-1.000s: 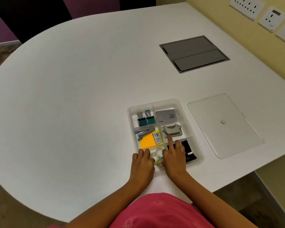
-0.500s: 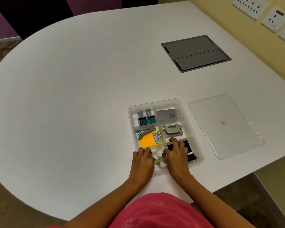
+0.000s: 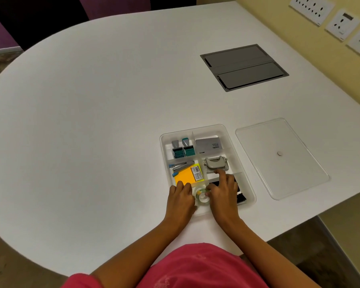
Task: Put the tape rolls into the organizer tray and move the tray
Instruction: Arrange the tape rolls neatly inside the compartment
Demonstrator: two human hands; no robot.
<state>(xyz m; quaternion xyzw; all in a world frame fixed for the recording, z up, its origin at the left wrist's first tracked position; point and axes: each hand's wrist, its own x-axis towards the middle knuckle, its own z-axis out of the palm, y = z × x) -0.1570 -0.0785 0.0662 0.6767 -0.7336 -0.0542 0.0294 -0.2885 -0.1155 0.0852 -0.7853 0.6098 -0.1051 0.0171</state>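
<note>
R hand (image 3: 223,193) has crept fwd toward the punch (image 3: 215,164), L hand (image 3: 180,197) steady, both sets of fingers pinching tape rolls (image 3: 202,196) in tray (image 3: 240,154); seating nearly done.

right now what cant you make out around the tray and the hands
Head view:
- tape rolls: their number, hidden between the left hand and right hand.
- organizer tray: its near rim, covered by both hands.
- black items: too dark to identify.
- whether either hand grips anything.

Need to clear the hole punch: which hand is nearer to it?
Right. The right hand has a fingertip at the near edge of the hole punch; the left hand sits lower left, by the tape roll.
</note>
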